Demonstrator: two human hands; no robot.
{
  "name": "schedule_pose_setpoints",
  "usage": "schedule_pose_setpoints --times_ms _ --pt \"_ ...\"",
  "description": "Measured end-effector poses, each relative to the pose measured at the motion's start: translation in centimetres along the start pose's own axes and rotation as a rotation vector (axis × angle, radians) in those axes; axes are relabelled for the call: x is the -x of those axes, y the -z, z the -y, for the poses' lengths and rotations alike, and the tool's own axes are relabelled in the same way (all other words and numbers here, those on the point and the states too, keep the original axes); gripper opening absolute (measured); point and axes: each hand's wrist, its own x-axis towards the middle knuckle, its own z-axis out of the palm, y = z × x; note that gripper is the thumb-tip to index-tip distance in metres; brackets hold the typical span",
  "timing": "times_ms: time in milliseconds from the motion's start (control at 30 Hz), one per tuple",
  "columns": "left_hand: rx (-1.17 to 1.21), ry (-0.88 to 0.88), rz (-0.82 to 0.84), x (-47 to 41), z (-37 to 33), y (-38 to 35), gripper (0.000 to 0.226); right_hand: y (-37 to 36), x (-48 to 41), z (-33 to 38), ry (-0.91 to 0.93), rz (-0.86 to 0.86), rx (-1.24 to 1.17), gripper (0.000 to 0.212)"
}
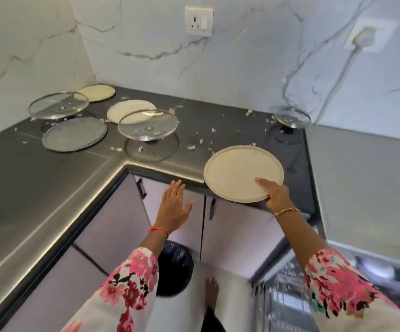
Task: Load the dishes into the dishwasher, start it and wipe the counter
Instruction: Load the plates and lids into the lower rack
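Two arms in floral sleeves (132,283) reach forward over a bin lined with a black bag (175,267) and a bare foot (211,289) on the floor; a blurred wire rack (280,298) shows at the lower right. The left hand (173,204) is spread flat, palm down, holding nothing, in front of the pale cabinet doors (230,226) just below the inner corner of the bench (50,178). The right hand (278,195) grips the near rim of a cream plate (239,171), thumb on top, the other fingers hidden beneath; the plate overhangs the bench's front edge, and whether it touches the surface is unclear. Beyond it food crumbs (201,140) are scattered over the grey top. Farther left sit an upturned glass lid (148,124), a grey plate (74,134), a second glass lid (58,105) and two more cream plates (132,110), one near the corner. A third lid (292,116) rests by the marble wall (254,68), under a plugged-in cable (338,75); a wall socket (199,21) sits higher.
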Motion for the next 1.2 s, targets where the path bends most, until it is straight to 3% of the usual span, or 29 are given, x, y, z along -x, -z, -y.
schedule_pose_setpoints --times_ms 200,300,433,567,633,800,1000,1200 --pt "0.028 0.033 0.177 15.1 -1.8 -1.3 0.078 9.4 11.4 -6.5 -0.108 -0.009 -0.071 0.057" --pt "0.053 0.073 0.246 20.7 -3.1 -3.0 0.08 14.6 15.2 -10.0 -0.172 -0.042 -0.057 0.075" --pt "0.046 0.049 0.325 27.0 -6.3 -5.9 0.063 21.5 19.9 -13.0 -0.222 -0.14 -0.031 0.047" --pt "0.009 0.003 0.438 32.4 -10.7 -9.2 0.062 29.0 23.9 -14.6 -0.253 -0.269 0.016 0.046" --pt "-0.012 -0.015 0.476 34.6 -13.0 -10.8 0.062 32.9 25.6 -14.8 -0.244 -0.34 0.017 0.055" --pt "-0.04 0.001 0.561 40.6 -20.7 -15.8 0.065 43.8 28.2 -14.0 -0.192 -0.38 0.191 0.04" --pt "-0.01 -0.058 0.61 45.5 -30.6 -21.0 0.059 55.4 30.0 -11.9 -0.105 -0.45 0.489 0.038" --pt "-0.001 -0.152 0.662 47.4 -36.8 -24.6 0.052 63.5 30.1 -10.0 -0.05 -0.407 0.729 0.035"
